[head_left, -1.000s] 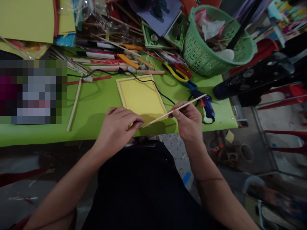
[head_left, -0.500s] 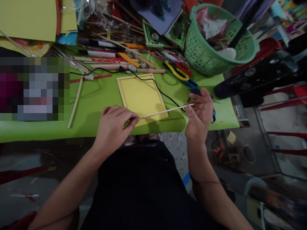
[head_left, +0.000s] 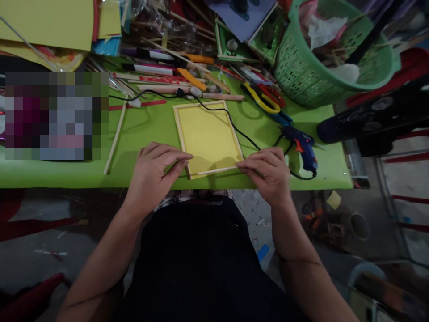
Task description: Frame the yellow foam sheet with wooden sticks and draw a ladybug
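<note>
A yellow sheet [head_left: 209,134] lies on the table with thin wooden sticks along its left, top and right edges. Along its near edge lies another thin wooden stick [head_left: 216,171], its left end stopping short of the left side. My right hand [head_left: 266,172] pinches this stick's right end at the near right corner. My left hand [head_left: 157,172] hovers by the near left corner, thumb and forefinger slightly apart, holding nothing I can see. A blue glue gun [head_left: 304,145] with a small red light lies right of my right hand, its black cord [head_left: 231,127] crossing the sheet.
Behind the sheet lie markers [head_left: 150,68], sticks and yellow-handled scissors [head_left: 261,98]. A green basket [head_left: 301,67] and a dark bottle [head_left: 362,114] stand at the right. One loose stick [head_left: 115,138] rests left of my left hand. The green table's [head_left: 150,181] front edge is near me.
The stick held in the air between both hands has come down onto the sheet's near edge. My left hand has let go of it. My right hand has moved left and down.
</note>
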The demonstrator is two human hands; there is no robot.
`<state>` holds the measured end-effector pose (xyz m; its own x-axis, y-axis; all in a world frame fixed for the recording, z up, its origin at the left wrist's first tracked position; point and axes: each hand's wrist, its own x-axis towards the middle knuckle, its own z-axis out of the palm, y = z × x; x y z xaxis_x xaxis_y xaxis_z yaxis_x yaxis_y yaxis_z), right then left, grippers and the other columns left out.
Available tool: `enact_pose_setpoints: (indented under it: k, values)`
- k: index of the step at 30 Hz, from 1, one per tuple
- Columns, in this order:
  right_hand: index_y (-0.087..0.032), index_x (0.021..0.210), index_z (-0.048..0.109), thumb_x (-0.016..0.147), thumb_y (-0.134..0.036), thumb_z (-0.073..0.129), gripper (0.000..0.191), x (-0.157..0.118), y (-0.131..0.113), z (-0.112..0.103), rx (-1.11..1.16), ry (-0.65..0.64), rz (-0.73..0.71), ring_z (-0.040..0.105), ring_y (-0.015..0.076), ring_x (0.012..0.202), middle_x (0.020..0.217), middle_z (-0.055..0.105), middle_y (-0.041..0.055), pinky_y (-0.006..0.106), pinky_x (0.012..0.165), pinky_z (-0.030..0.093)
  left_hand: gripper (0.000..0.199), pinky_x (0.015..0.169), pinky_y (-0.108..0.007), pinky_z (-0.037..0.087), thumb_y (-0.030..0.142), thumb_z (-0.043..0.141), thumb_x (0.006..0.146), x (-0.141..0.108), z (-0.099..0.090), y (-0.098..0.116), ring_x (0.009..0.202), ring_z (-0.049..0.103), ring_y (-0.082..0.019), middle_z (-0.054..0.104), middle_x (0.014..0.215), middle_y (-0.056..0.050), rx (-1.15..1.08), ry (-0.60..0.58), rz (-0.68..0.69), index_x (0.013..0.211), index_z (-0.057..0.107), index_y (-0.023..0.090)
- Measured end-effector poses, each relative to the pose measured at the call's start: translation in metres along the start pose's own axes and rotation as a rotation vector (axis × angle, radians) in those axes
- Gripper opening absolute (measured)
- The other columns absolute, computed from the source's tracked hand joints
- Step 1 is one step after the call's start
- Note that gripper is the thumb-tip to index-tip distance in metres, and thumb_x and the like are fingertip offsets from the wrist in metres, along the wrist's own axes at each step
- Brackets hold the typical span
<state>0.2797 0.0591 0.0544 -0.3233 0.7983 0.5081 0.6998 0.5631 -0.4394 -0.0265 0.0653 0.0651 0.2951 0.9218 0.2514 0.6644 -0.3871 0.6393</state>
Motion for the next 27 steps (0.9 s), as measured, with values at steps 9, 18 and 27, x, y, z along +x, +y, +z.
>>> enact_pose_setpoints:
  k: [9, 18, 27]
  values:
    - [-0.043, 0.110, 0.081, 0.097, -0.023, 0.074, 0.025, 0.000, 0.003, 0.006, 0.010, -0.079, -0.029, 0.065, 0.0236, 0.093, 0.093, 0.078, -0.0031, 0.044, 0.087, 0.049, 0.019, 0.100, -0.044, 0.050, 0.032, 0.061, 0.104, -0.003, 0.000, -0.008, 0.111, 0.068, -0.025, 0.078, 0.112, -0.005, -0.005, -0.029, -0.003, 0.110, 0.079, 0.030]
    - [-0.044, 0.111, 0.082, 0.097, -0.021, 0.073, 0.029, -0.001, 0.003, 0.008, 0.006, -0.099, -0.020, 0.064, 0.0240, 0.093, 0.094, 0.078, -0.0025, 0.044, 0.087, 0.049, 0.015, 0.100, -0.048, 0.047, 0.032, 0.066, 0.101, -0.005, 0.000, -0.007, 0.116, 0.065, -0.028, 0.077, 0.119, -0.006, 0.029, -0.096, -0.005, 0.107, 0.079, 0.028]
    - [-0.042, 0.108, 0.084, 0.097, -0.020, 0.071, 0.027, -0.002, 0.005, 0.010, 0.006, -0.119, 0.016, 0.065, 0.0243, 0.094, 0.094, 0.078, -0.0009, 0.045, 0.089, 0.049, 0.007, 0.098, -0.050, 0.043, 0.030, 0.075, 0.094, -0.007, 0.005, 0.004, 0.117, 0.062, -0.031, 0.073, 0.122, -0.005, 0.128, -0.134, -0.021, 0.101, 0.077, 0.030]
